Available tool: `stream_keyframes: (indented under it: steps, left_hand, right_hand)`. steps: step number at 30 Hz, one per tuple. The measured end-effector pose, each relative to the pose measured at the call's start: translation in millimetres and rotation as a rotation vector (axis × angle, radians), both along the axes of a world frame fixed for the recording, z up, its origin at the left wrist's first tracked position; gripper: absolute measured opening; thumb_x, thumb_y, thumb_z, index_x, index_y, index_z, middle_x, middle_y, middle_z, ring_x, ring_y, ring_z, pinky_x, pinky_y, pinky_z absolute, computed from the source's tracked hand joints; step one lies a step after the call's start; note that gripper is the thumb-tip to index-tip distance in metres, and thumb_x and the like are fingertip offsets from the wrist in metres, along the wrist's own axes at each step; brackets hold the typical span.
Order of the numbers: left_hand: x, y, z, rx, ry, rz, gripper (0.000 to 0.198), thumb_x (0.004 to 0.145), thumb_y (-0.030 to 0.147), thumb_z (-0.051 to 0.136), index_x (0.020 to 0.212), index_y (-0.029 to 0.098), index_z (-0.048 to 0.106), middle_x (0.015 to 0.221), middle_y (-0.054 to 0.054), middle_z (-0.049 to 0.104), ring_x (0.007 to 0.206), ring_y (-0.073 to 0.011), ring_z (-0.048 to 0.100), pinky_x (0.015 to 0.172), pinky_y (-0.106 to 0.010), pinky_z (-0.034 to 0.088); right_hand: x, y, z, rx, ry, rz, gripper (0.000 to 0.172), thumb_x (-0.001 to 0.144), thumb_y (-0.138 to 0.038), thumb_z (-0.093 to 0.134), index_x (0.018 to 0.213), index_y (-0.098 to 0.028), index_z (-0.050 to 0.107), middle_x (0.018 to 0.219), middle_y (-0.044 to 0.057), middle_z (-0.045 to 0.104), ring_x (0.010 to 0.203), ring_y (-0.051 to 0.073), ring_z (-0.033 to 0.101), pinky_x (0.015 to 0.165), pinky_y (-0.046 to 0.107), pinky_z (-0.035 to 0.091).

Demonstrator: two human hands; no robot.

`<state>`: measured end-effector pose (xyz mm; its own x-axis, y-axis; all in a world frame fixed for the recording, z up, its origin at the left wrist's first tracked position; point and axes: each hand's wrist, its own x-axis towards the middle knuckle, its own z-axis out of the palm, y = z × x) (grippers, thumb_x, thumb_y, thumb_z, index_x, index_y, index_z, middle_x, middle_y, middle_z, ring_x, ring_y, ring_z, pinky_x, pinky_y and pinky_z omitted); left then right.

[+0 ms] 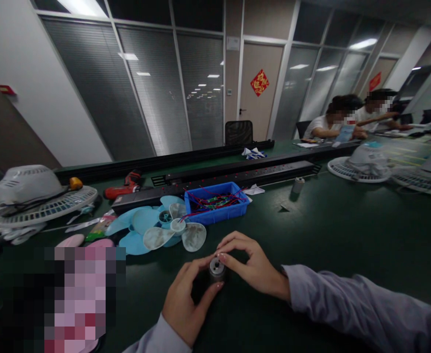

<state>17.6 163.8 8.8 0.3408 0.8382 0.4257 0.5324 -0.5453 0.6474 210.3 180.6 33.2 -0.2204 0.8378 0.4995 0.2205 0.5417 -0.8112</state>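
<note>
A small metal cylinder that looks like a DC motor [217, 267] stands upright on the green table in front of me, its round end face up. My left hand [188, 294] curls around it, thumb at the near side and fingers reaching to the far side. From the right, my right hand [250, 260] closes thumb and fingertips on the motor's upper rim. Whether a smaller part sits between those fingertips cannot be made out.
Beyond my hands are a blue bin [215, 215] of wired circuit boards and several fan blades [156, 228]. A similar cylinder [298, 185] stands farther right. Fan housings [27, 189] lie left and right, and a red power drill [123, 186] lies behind. Two people sit at the far right.
</note>
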Motion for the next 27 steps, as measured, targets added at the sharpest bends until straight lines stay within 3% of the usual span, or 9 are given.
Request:
stream_keyframes:
  steps: [5,9,14,21,27]
  left_hand:
    - [-4,-1,0.4,0.061,0.046,0.098,0.031,0.08,0.034,0.066,0.11,0.025,0.063,0.103,-0.006,0.069,0.095,-0.0236,0.067,0.081,-0.039,0.057]
    - [-4,-1,-1.5,0.078,0.022,0.135,0.031,0.079,0.036,0.067,0.107,0.024,0.064,0.101,-0.007,0.068,0.094,-0.0245,0.066,0.08,-0.041,0.057]
    - [-4,-2,-3.9,0.078,-0.018,0.191,0.03,0.081,0.033,0.064,0.109,0.024,0.062,0.104,-0.007,0.066,0.098,-0.0248,0.063,0.084,-0.043,0.054]
    - [-6,0,-1.7,0.04,0.012,0.17,0.03,0.082,0.03,0.063,0.111,0.023,0.06,0.106,-0.008,0.066,0.099,-0.025,0.062,0.081,-0.041,0.055]
    - [-1,-2,-0.2,-0.009,-0.02,0.085,0.031,0.081,0.029,0.064,0.112,0.025,0.061,0.107,-0.007,0.066,0.1,-0.0243,0.062,0.086,-0.04,0.053]
  right_hand:
    - [5,5,-6.2,-0.093,-0.203,-0.085,0.008,0.083,-0.026,0.068,0.086,-0.022,0.074,0.099,0.006,0.067,0.097,0.02,0.061,0.09,0.04,0.047]
    - [9,3,-7.7,-0.066,-0.45,-0.09,0.011,0.081,-0.026,0.071,0.09,-0.028,0.076,0.112,0.006,0.067,0.109,0.026,0.056,0.095,0.05,0.04]
    - [12,1,-10.8,-0.027,-0.548,-0.066,0.017,0.082,-0.031,0.07,0.098,-0.033,0.075,0.125,0.006,0.062,0.118,0.028,0.051,0.098,0.052,0.037]
    - [12,3,-14.4,-0.03,-0.525,-0.088,0.014,0.079,-0.033,0.073,0.093,-0.033,0.076,0.122,0.005,0.064,0.116,0.029,0.053,0.097,0.053,0.038]
    - [8,2,-4.2,0.084,-0.196,-0.159,0.012,0.089,-0.027,0.062,0.096,-0.026,0.071,0.101,0.004,0.072,0.099,0.021,0.063,0.09,0.04,0.045]
